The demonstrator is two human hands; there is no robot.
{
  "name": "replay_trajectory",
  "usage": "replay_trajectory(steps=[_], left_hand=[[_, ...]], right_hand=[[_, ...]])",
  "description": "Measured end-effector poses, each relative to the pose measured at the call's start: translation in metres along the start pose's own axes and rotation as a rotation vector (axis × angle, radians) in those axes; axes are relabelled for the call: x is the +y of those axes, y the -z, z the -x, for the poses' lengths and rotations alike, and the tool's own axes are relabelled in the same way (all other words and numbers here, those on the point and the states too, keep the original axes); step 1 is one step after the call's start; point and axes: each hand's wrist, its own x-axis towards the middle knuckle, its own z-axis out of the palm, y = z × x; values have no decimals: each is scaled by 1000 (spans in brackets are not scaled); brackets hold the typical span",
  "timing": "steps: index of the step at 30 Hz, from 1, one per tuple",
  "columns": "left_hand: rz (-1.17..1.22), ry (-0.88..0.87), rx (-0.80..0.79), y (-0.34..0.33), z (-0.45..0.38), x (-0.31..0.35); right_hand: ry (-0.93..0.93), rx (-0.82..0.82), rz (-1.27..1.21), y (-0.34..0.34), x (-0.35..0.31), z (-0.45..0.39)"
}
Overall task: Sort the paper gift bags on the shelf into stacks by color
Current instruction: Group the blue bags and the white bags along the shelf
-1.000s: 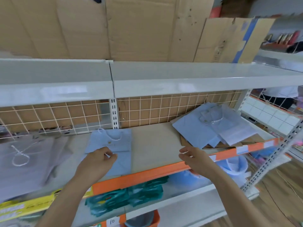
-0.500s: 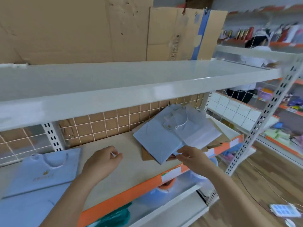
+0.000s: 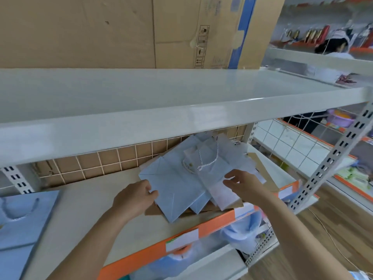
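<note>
Head view: on the shelf, a loose pile of pale blue gift bags lies at about 2 o'clock from the frame's middle, overlapping brown bags. The left hand touches the pile's left edge, fingers curled, seemingly pinching the top bag's side. The right hand rests on a paler bag, fingers spread. A separate blue stack sits at 9 o'clock.
</note>
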Motion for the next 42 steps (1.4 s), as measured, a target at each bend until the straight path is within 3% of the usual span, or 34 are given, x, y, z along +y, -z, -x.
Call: replay_trajectory(steps=[6, 11, 16, 21, 28, 33, 37, 42], left_hand=[[113, 210, -9, -37, -15, 26], [255, 477, -37, -69, -18, 46], [379, 726, 120, -86, -19, 71], [615, 780, 261, -86, -27, 82], [688, 909, 538, -84, -23, 96], [984, 873, 717, -79, -23, 96], [1338, 676, 506, -70, -10, 95], [1444, 310, 426, -68, 10, 101]], right_hand=[[79, 76, 216, 30, 40, -49], [54, 45, 257, 39, 63, -79], [26, 14, 112, 34, 71, -100], [-36, -17, -67, 38, 74, -117], [75, -115, 56, 52, 73, -116], [107, -86, 63, 52, 71, -111], [176, -6, 62, 59, 70, -107], [260, 117, 76, 66, 61, -102]])
